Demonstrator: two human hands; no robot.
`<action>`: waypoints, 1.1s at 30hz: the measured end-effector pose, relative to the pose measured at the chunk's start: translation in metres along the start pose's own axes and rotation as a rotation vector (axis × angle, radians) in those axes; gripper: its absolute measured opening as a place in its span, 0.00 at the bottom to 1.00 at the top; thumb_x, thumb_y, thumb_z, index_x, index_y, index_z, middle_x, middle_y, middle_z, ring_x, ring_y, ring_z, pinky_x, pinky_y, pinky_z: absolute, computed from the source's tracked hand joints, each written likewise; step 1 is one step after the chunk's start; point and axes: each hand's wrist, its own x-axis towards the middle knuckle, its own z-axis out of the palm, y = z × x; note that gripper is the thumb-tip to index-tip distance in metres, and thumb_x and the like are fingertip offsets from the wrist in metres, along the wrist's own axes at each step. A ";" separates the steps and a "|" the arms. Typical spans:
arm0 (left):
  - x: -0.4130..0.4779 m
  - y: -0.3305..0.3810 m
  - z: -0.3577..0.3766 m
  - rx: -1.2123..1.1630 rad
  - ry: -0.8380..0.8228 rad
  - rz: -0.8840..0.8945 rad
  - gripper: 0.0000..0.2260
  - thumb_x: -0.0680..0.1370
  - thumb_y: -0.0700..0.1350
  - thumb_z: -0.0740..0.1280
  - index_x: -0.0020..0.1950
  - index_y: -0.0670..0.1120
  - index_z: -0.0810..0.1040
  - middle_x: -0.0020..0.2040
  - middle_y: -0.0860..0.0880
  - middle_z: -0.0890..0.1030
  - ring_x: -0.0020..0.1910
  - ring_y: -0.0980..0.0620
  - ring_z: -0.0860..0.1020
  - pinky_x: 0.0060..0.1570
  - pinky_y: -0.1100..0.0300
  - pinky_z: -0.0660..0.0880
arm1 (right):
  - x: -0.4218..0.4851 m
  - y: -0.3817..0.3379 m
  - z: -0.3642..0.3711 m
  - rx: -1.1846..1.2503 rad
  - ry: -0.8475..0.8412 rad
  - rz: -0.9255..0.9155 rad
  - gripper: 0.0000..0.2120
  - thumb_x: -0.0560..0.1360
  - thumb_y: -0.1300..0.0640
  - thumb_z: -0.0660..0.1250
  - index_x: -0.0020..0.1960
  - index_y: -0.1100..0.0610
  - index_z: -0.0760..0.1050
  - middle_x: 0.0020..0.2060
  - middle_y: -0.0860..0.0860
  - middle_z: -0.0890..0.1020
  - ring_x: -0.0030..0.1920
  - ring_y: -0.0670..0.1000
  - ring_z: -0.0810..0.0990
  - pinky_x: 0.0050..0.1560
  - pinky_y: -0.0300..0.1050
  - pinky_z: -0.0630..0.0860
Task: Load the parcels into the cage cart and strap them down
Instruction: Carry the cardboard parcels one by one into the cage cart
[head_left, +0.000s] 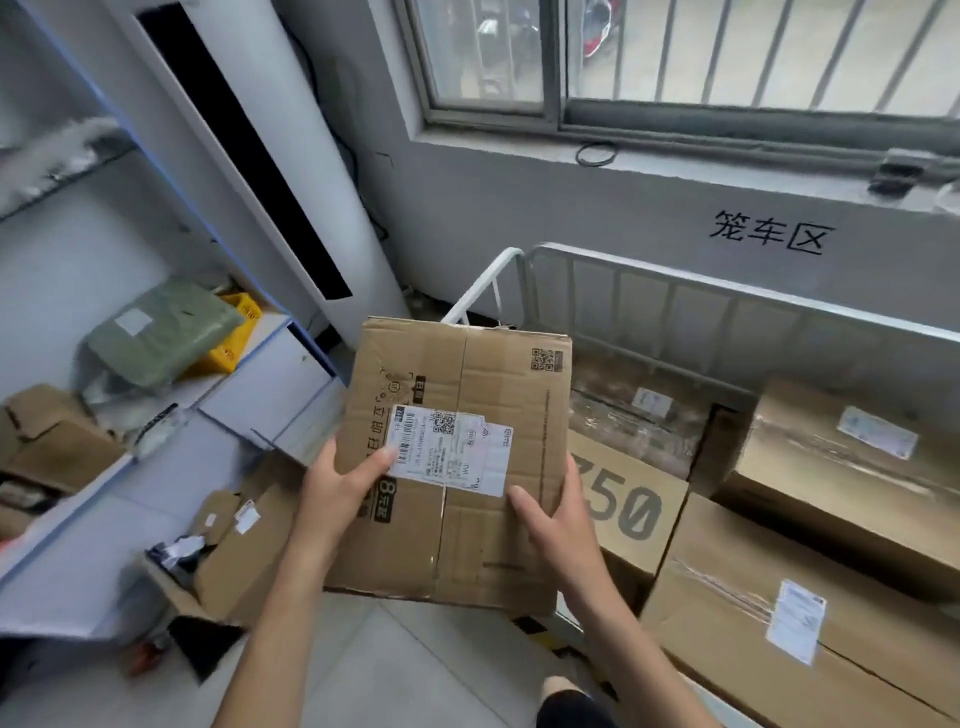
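Gripping the cardboard parcel (457, 457) between them, left hand (337, 493) and right hand (558, 525) fingers curl around its edges.

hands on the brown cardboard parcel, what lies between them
Head view: the white shipping label on the brown cardboard parcel lies between left hand and right hand.

Parcel label (449, 449) print illegibly small; cage cart (675, 278) cut off at right; upper shelf (62, 161) blurry.
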 end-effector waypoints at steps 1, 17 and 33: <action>0.020 0.002 0.003 0.015 -0.029 -0.001 0.23 0.67 0.61 0.77 0.59 0.58 0.80 0.53 0.60 0.85 0.52 0.59 0.84 0.52 0.53 0.79 | 0.014 0.002 0.005 0.015 0.025 0.009 0.33 0.73 0.47 0.71 0.74 0.39 0.60 0.64 0.38 0.77 0.63 0.40 0.76 0.66 0.52 0.75; 0.295 -0.095 0.101 0.366 -0.272 -0.155 0.27 0.71 0.61 0.74 0.67 0.55 0.75 0.57 0.55 0.82 0.58 0.51 0.80 0.59 0.46 0.77 | 0.226 0.121 0.057 0.046 0.249 0.365 0.34 0.75 0.54 0.72 0.76 0.44 0.60 0.63 0.34 0.73 0.60 0.30 0.72 0.65 0.37 0.69; 0.455 -0.307 0.186 0.440 -0.450 -0.444 0.26 0.76 0.49 0.74 0.71 0.50 0.68 0.58 0.53 0.80 0.60 0.48 0.79 0.62 0.42 0.75 | 0.356 0.315 0.100 -0.090 0.354 0.712 0.33 0.75 0.58 0.69 0.77 0.50 0.59 0.69 0.45 0.73 0.69 0.46 0.72 0.72 0.49 0.69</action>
